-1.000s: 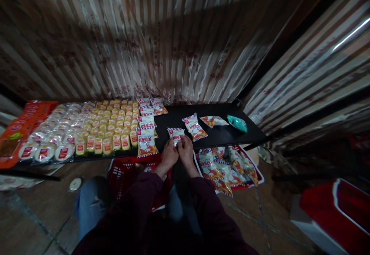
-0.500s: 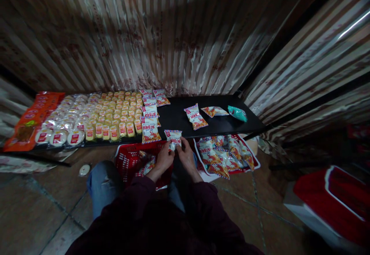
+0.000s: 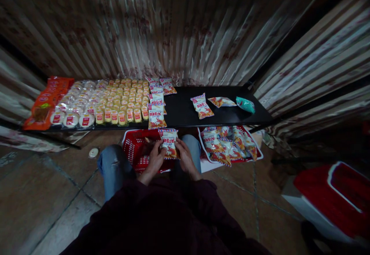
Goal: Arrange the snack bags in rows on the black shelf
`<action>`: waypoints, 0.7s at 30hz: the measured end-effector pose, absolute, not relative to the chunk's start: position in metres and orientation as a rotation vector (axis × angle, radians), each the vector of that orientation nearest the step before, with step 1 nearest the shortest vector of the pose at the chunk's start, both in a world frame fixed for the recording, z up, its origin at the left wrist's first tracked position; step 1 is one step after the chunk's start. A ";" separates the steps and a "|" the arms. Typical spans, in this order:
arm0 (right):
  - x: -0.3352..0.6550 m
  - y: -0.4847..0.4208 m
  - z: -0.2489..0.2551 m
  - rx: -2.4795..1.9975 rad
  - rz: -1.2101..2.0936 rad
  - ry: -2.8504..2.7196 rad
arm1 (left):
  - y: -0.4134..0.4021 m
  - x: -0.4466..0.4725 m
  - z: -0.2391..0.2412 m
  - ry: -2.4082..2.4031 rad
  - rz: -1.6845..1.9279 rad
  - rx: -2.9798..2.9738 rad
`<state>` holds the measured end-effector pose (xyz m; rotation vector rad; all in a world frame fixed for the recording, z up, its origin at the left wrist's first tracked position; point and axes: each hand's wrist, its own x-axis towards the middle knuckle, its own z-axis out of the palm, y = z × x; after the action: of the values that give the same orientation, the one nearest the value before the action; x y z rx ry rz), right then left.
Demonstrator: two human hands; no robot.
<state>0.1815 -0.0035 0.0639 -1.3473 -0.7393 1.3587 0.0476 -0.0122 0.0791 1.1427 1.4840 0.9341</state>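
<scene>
The packet (image 3: 169, 143) has moved back from the shelf's front edge toward your lap. It is now in front of the shelf (image 3: 180, 108), off the surface, and appears to be carried by your hands alone; maintain support at both sides. More of its printed front is exposed than a second ago.

Note the packet's appearance: white upper part, red lettering, an orange-and-golden picture below, and a striped end strip directed at the shelf. The wrapper looks puffed.

The fingers of your left hand (image 3: 156, 157) grip the left side; those of your right hand (image 3: 185, 157) grip the right side.

In view, the packet overlaps the left basket (image 3: 131, 149); its height above the basket cannot be judged. The right basket (image 3: 261, 156) contains similar packets. On the shelf, a column of matching packets (image 3: 157, 116) adjoins the yellow cakes (image 3: 121, 104).
</scene>
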 end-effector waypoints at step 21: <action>0.152 -0.020 0.064 -1.251 1.448 -0.770 | -0.024 0.035 0.067 1.381 1.009 0.611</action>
<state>0.1519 -0.0200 0.0636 -1.2507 -0.7697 1.4477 0.0349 -0.0238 0.0670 0.6106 1.3805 1.0093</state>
